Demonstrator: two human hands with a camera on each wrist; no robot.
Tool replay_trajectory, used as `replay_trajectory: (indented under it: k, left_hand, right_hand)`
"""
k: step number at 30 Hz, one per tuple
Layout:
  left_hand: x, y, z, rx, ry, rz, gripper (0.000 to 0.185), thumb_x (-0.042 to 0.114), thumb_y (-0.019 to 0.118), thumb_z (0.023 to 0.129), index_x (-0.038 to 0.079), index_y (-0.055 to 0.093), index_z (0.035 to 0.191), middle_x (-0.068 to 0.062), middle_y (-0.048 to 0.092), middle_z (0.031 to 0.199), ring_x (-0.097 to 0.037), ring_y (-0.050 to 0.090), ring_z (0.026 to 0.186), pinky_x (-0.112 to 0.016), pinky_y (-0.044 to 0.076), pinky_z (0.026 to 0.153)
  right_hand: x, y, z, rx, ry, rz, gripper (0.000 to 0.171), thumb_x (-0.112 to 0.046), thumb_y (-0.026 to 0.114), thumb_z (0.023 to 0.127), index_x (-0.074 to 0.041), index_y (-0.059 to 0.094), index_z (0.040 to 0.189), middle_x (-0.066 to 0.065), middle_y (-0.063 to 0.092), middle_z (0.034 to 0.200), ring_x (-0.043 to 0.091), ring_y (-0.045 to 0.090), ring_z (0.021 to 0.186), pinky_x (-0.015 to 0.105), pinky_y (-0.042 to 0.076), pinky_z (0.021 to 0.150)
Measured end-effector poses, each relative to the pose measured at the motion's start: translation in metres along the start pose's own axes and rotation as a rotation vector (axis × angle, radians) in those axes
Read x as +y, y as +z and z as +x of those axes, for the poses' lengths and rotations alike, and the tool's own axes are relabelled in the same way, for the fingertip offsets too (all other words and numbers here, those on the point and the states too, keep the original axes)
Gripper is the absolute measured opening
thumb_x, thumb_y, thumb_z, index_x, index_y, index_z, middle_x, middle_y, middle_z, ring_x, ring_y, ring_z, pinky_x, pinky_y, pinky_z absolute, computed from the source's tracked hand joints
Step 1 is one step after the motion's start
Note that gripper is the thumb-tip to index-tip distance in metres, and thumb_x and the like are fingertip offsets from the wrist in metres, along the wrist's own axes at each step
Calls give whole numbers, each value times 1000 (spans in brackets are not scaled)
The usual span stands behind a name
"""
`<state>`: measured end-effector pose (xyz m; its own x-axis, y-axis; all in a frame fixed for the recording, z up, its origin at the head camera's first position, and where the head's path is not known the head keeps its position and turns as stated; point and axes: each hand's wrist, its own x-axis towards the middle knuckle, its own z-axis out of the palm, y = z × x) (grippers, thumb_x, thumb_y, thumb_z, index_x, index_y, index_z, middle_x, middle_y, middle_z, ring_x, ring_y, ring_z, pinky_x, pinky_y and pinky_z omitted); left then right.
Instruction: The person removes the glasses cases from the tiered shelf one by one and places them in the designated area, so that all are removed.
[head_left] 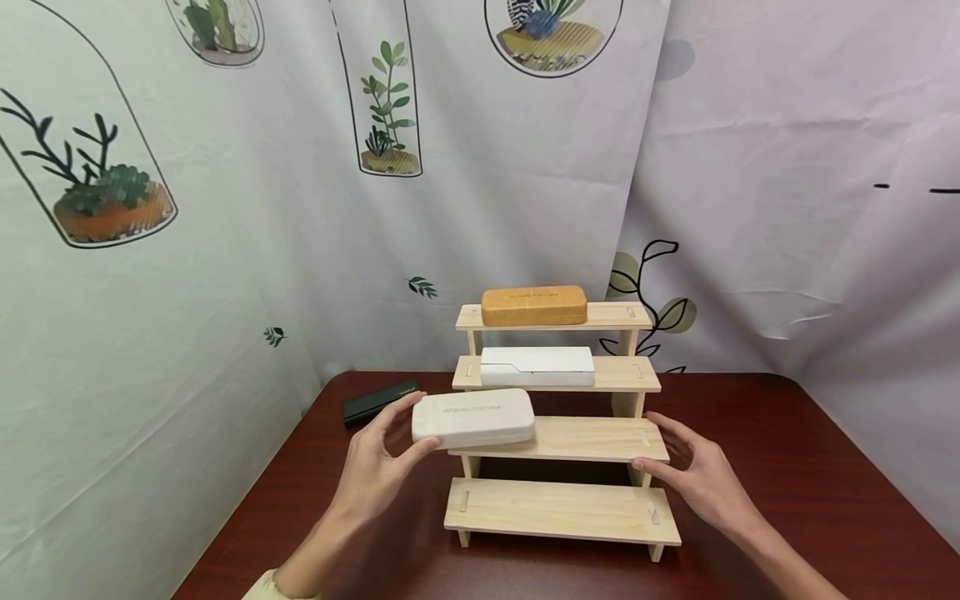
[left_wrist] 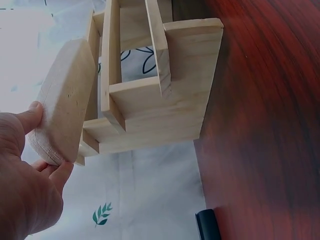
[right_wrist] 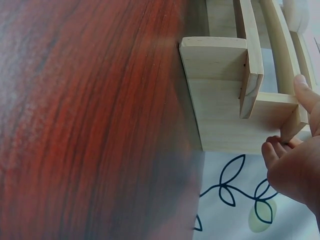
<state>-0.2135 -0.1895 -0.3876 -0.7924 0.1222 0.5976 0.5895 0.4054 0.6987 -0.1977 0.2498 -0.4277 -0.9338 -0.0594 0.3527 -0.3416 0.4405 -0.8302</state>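
My left hand [head_left: 372, 462] grips the left end of a cream-white glasses case [head_left: 474, 418] between thumb and fingers. The case is over the left part of the second step from the bottom of a wooden tiered stand [head_left: 562, 508]; in the left wrist view the case [left_wrist: 67, 95] appears slightly tilted. With thumb and fingers, my right hand [head_left: 697, 475] pinches the right end of that same step, as the right wrist view of the hand [right_wrist: 295, 155] also shows. A tan glasses case [head_left: 534, 307] lies on the top step, and a white glasses case [head_left: 537, 367] on the one below.
On the dark red table [head_left: 300, 517], a black case [head_left: 378, 403] lies left of the stand, behind my left hand. A white cloth backdrop [head_left: 480, 208] with plant prints hangs behind and beside the table.
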Motion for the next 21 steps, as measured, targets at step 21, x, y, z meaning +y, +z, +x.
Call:
replay_trajectory:
  k: [21]
  left_hand:
    - [-13, -32, -15, 56, -87, 56, 67, 10, 89, 88, 14, 60, 148, -9, 67, 141, -25, 67, 126, -18, 57, 89]
  right_hand:
    - [-1, 0, -1, -2, 4, 3, 75, -21, 86, 93, 2, 50, 155, 28, 63, 141, -8, 57, 119, 13, 53, 89]
